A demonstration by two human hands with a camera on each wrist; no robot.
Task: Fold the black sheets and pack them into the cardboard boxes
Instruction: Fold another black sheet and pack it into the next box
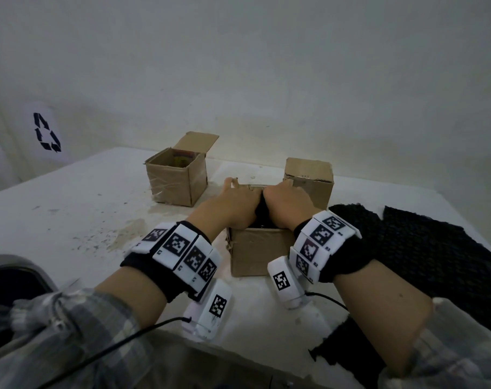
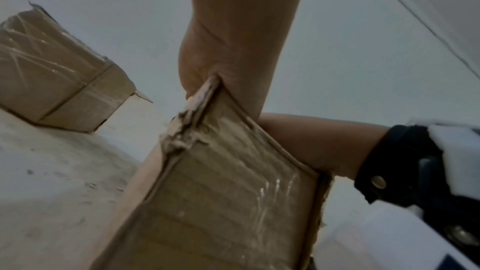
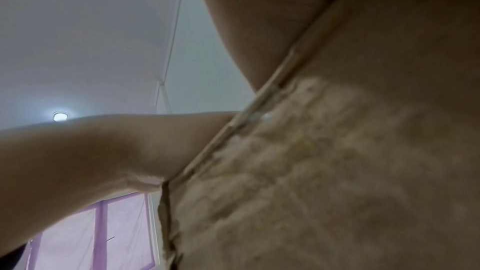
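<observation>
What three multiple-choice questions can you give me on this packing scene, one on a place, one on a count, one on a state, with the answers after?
1. Where do the loose black sheets lie?
A. on the table right of the near box
B. inside the far left box
C. on the floor

2. How many cardboard boxes stand on the table?
A. one
B. three
C. five

3. How is the far left box?
A. taped shut
B. crushed flat
C. open, with a flap up

Answers:
1 A, the sheets spread over the table beside the right hand.
2 B, the near box, the far left box and the far right box.
3 C, its top is open and a flap stands up at the back; meanwhile the left hand and right hand push black material into the near box.
</observation>
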